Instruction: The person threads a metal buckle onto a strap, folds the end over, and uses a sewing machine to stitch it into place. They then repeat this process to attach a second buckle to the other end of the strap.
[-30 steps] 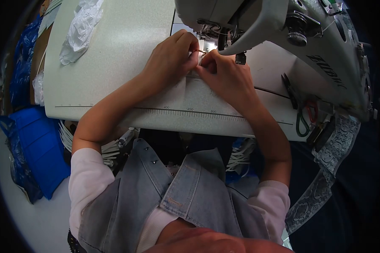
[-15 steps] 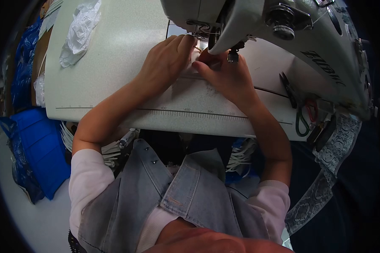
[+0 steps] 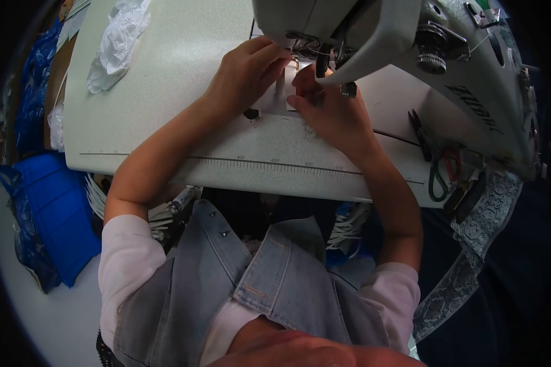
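Observation:
A grey industrial sewing machine (image 3: 422, 55) hangs over the pale table (image 3: 183, 104). Under its needle area lies a small white fabric piece (image 3: 280, 95). My left hand (image 3: 246, 74) lies flat on the table left of the presser foot, fingers pressing on the fabric's left edge. My right hand (image 3: 330, 110) rests on the fabric's right side, fingertips tucked under the machine head beside the needle. The needle itself is mostly hidden by the machine's arm.
Crumpled white plastic (image 3: 113, 43) lies at the table's back left. A printed ruler scale (image 3: 275, 162) runs along the front edge. Green-handled scissors (image 3: 436, 177) and a lace strip (image 3: 471, 251) sit at the right. A blue bag (image 3: 49, 214) stands left below the table.
Both hands have slid forward under the machine head, feeding the white fabric away from me. A small dark hole in the table near my left wrist is now uncovered.

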### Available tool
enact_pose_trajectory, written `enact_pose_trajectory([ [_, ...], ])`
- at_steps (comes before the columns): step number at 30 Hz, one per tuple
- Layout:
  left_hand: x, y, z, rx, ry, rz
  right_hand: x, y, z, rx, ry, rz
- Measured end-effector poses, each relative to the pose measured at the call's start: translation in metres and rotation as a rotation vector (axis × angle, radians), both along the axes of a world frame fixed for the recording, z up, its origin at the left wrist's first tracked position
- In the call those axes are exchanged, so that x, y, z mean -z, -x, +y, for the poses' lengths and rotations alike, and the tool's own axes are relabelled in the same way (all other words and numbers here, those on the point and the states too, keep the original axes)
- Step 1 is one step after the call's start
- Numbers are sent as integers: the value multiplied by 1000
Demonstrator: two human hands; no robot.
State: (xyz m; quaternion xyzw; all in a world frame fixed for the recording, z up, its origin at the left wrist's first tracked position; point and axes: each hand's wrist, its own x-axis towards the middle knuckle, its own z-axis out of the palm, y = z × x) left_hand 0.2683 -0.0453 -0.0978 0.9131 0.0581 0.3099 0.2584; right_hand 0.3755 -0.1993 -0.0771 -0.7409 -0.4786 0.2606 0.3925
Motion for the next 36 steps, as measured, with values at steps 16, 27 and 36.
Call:
enact_pose_trajectory([
  [16, -9, 8, 4, 81, 107, -18, 31, -6, 14, 64, -341, -832],
  [27, -8, 13, 8, 216, 28, 18, -8, 17, -14, -135, -70, -945],
  [36, -10, 16, -2, 172, 75, 89, -14, 20, -24, -191, -15, -931],
])
